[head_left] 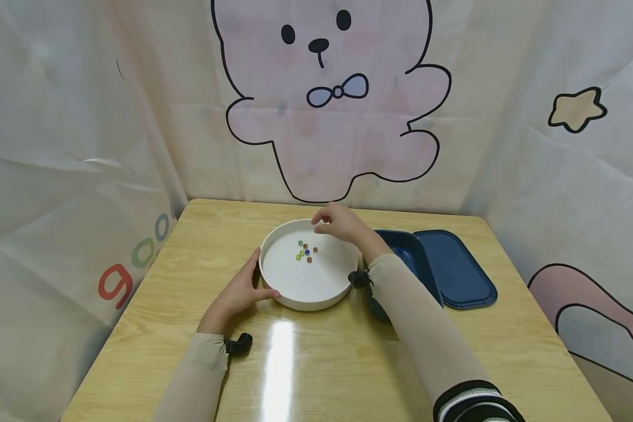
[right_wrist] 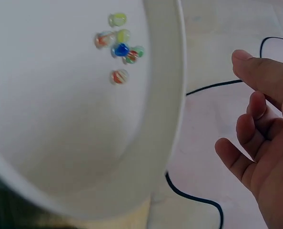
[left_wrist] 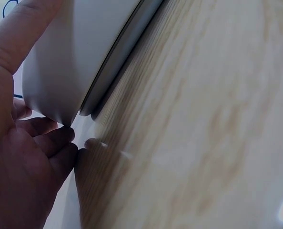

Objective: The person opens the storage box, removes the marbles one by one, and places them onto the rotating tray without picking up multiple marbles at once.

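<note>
White, shallow and round, the glazed-looking dish (head_left: 308, 293) sits near the middle of the pale wood-grain table (head_left: 200, 234), with a small cluster of coloured glass marbles (head_left: 305, 251) lying loose on its floor toward the far side. The person's left hand (head_left: 240, 293) braces the dish at its near-left wall, palm against the side, thumb along the rim and fingers tucked where the wall meets the tabletop, as the left wrist view shows. The right hand (head_left: 340, 223) hovers above the far rim, fingers loosely curled with thumb and forefinger close together; the right wrist view shows it empty. Just right of the dish stands a dark blue rectangular plastic box (head_left: 408, 255), its matching lid (head_left: 456, 266) lying flat beside it. Judgement: the marbles are hard, smooth and prone to rolling, so each wants a fingertip pinch from above; the dish looks rigid and slippery on the glossy tabletop, so a steadying hold at its wall suits it.
</note>
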A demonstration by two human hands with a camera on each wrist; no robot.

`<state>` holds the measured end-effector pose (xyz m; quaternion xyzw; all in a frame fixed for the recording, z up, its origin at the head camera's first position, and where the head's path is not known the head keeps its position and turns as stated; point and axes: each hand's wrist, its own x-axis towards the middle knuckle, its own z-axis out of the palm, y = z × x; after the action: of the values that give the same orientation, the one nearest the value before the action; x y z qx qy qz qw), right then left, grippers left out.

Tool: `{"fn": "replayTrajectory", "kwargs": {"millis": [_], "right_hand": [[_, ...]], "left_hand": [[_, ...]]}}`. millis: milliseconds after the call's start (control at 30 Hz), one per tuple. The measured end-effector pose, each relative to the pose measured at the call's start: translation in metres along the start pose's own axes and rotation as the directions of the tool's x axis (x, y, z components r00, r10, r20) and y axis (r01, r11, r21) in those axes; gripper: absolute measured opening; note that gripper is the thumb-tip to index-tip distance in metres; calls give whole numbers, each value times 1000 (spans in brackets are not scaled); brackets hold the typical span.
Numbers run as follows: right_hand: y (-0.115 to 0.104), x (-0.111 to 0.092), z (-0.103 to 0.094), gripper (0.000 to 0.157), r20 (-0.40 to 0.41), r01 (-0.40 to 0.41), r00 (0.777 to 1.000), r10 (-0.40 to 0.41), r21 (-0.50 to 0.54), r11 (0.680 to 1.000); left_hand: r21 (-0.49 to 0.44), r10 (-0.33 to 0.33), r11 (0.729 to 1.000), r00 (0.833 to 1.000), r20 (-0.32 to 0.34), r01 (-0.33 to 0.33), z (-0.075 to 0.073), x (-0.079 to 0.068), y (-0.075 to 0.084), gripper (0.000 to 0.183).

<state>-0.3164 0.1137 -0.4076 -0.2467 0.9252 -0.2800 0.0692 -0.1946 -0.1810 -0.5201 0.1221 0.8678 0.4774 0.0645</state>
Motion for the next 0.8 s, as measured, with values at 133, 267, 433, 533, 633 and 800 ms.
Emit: {"fn": "replayTrajectory", "kwargs": {"millis": [133,267,433,533,633,800], "right_hand": [[1,-15,-16,24,-43,20,999,-21,-23,1000],[2,-26,-35,24,-87,39,995,-42,-30,999],[12,-43,-53,24,-119,40,992,-48,-63,997],[21,-56,-61,23,-140,29,989,-40,-75,997],[30,-67,-67,23,-161,19,987,-29,-68,998],[47,-82,-75,23,-194,-12,981,7,-28,1000]], "left_hand": [[0,-8,1000,1000,9,8,1,-3,0,138],[4,-5,1000,1000,-7,5,-1,-2,1,139],[-4,-2,1000,1000,-4,2,-3,-2,1,139],[-14,-1,1000,1000,9,1,-2,-3,2,138],[-6,-5,1000,1000,16,6,0,-4,3,138],[7,-16,1000,1000,19,16,1,-5,4,138]]}}
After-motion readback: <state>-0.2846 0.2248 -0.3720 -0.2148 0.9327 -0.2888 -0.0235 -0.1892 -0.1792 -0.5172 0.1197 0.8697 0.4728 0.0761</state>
